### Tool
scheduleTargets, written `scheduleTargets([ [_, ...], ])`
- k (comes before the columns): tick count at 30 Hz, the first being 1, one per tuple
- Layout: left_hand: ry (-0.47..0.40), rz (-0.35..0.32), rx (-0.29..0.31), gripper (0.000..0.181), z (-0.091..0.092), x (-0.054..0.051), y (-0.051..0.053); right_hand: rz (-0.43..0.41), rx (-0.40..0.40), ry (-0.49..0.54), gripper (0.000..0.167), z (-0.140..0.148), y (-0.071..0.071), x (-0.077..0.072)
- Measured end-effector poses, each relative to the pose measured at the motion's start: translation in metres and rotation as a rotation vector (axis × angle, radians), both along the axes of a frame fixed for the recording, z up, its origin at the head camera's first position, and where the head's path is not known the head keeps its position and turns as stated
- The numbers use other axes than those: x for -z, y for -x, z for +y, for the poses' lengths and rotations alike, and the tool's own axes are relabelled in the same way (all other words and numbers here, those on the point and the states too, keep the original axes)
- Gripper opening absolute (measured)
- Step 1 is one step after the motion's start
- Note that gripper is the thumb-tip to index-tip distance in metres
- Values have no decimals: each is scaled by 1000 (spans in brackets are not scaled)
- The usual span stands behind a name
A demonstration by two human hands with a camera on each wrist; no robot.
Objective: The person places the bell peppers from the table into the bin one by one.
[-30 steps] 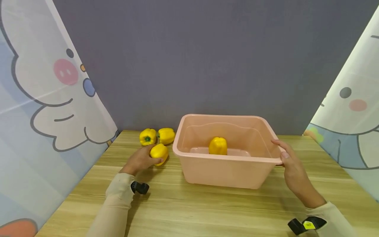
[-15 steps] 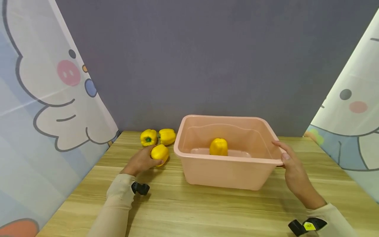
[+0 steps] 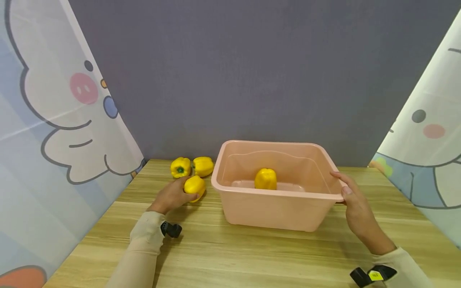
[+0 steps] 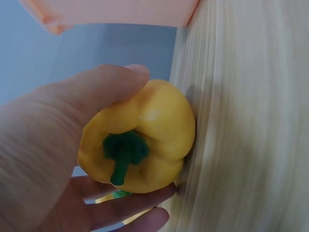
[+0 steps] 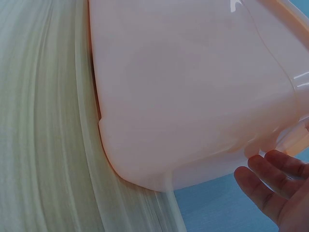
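My left hand [image 3: 172,196] grips a yellow bell pepper [image 3: 195,188] at the left of the pink plastic tub [image 3: 277,210]. In the left wrist view the pepper's green stem [image 4: 124,154] faces the palm, with the thumb on one side and fingers on the other. At the tub's right end my right hand [image 3: 360,208] holds the rim, thumb on top. Its other fingers [image 5: 270,176] lie under the rim against the outer wall in the right wrist view. Inside the tub sits another yellow bell pepper [image 3: 265,179].
Two more yellow bell peppers, one with its stem end forward [image 3: 181,167] and one on its side [image 3: 203,166], lie behind the left hand. A grey wall [image 3: 252,80] rises behind the wooden table [image 3: 230,256]. Cartoon-printed sheets [image 3: 72,144] flank both sides.
Both hands, the tub and the peppers keep their places. Only a slight shift of the head view shows.
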State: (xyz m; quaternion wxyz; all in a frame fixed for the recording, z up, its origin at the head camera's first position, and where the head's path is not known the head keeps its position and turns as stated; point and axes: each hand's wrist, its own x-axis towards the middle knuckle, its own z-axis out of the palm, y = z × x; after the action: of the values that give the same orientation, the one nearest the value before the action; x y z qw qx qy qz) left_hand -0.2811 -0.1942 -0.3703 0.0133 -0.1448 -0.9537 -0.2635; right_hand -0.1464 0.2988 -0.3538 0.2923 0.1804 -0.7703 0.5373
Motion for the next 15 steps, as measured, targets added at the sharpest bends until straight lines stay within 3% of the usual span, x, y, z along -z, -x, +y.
scheduleTargets([
  [15,66,23,-32,76,1,1,1,9,-1,-21,44,0,0,0],
])
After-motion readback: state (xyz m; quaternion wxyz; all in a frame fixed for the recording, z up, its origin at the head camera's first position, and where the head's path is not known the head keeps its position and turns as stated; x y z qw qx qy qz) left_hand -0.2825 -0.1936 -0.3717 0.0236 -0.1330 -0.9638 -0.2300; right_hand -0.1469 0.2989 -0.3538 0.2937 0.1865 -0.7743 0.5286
